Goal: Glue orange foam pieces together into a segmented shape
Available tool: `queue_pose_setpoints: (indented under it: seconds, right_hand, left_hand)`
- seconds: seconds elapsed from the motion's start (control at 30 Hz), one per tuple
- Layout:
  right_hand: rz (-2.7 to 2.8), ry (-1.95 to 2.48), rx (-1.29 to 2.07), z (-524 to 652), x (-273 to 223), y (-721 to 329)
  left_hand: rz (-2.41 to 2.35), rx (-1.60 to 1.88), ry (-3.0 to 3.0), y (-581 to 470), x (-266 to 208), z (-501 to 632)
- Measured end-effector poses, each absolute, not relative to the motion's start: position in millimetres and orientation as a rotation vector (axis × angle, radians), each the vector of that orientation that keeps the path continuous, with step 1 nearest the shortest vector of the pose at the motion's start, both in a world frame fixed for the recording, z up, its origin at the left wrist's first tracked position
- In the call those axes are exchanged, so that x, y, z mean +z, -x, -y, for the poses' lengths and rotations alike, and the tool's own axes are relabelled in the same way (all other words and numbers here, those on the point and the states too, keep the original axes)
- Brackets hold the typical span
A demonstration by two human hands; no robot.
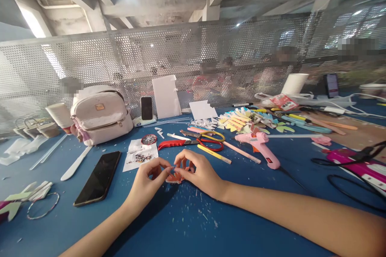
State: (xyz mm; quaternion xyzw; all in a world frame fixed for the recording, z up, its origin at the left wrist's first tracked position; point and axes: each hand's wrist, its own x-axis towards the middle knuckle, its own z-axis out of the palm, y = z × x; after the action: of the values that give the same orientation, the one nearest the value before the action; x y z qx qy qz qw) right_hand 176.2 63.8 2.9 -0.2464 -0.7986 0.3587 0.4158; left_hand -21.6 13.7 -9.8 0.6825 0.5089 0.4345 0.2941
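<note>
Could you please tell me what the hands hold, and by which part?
Left hand and right hand appear to hold a small orange piece; exactly where is hidden.

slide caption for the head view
Left hand and right hand meet at a small orange piece; a pink glue gun lies on the blue tabletop.
</note>
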Motion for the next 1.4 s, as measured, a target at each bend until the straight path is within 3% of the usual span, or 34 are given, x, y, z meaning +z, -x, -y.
queue_pose_setpoints:
  seconds: [0.47, 0.67, 0.87, 1.17, 1.4]
  right_hand:
    - [1.5, 0.69, 1.557, -91.6, 13.9, -182.7]
    - [1.435, 0.726, 1.609, -98.9, 9.4, -185.6]
    - [1.651, 0.767, 1.35, -110.9, 10.3, -186.7]
    - [2.246, 0.972, 0.509, -154.4, 39.5, -228.3]
    - [2.535, 1.288, 0.009, -162.5, 27.3, -241.9]
  left_hand:
    - [-1.321, 1.219, -1.744, 22.6, -8.3, -14.4]
    - [-1.305, 1.217, -1.728, 22.0, -7.3, -13.7]
    - [-1.311, 1.219, -1.732, 21.4, -5.7, -12.9]
    - [-1.29, 1.222, -1.718, 21.3, -4.9, -12.1]
    - [-1.295, 1.225, -1.702, 22.4, -6.5, -12.8]
